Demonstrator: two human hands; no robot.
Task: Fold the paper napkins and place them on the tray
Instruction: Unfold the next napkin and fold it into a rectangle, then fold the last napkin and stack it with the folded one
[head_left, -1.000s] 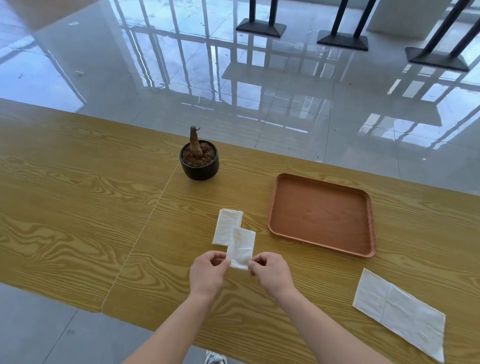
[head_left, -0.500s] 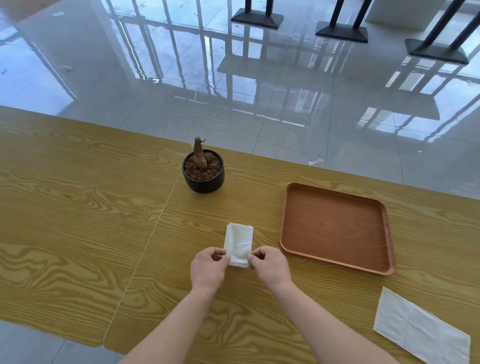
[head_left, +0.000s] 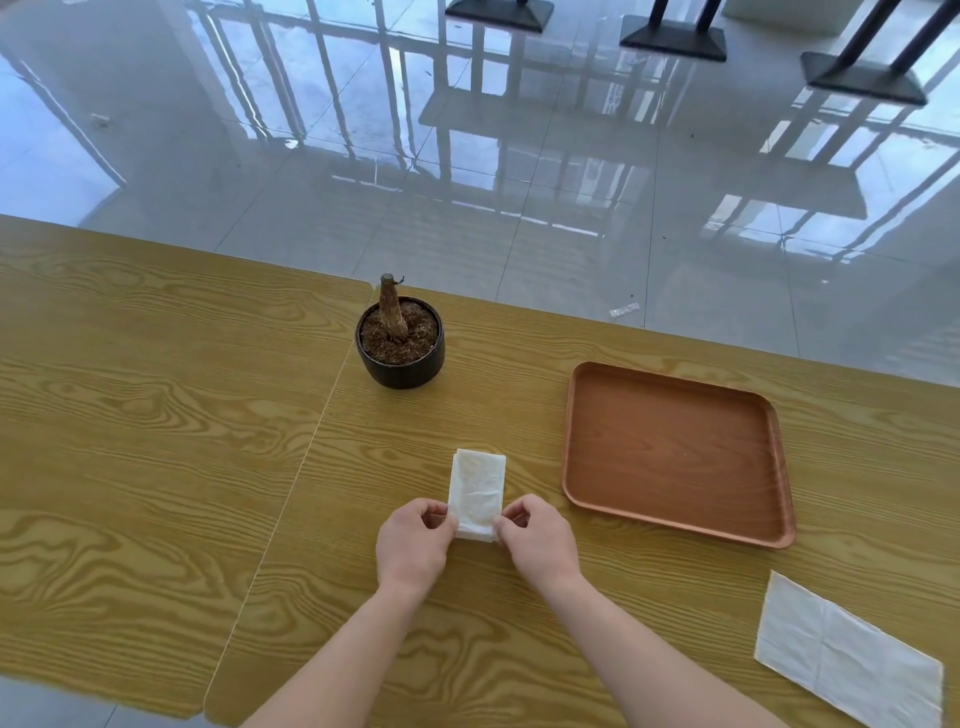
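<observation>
A white folded paper napkin (head_left: 477, 491) lies flat on the wooden table (head_left: 156, 467) in front of me, folded into a narrow rectangle. My left hand (head_left: 413, 545) pinches its near left corner and my right hand (head_left: 540, 540) pinches its near right corner. The brown tray (head_left: 675, 452) sits to the right of the napkin with nothing in it. A second white napkin (head_left: 847, 654), unfolded to a long flat strip, lies on the table at the near right.
A small black pot (head_left: 400, 345) with a bare plant stump stands beyond the napkin, near the table's far edge. A seam between two tabletops (head_left: 311, 441) runs diagonally left of my hands. Glossy tiled floor and black table bases lie past the table.
The napkin's near half was laid over its far half, so it went from two offset flaps to one narrow rectangle lying on the table. Both hands still pinch its near corners.
</observation>
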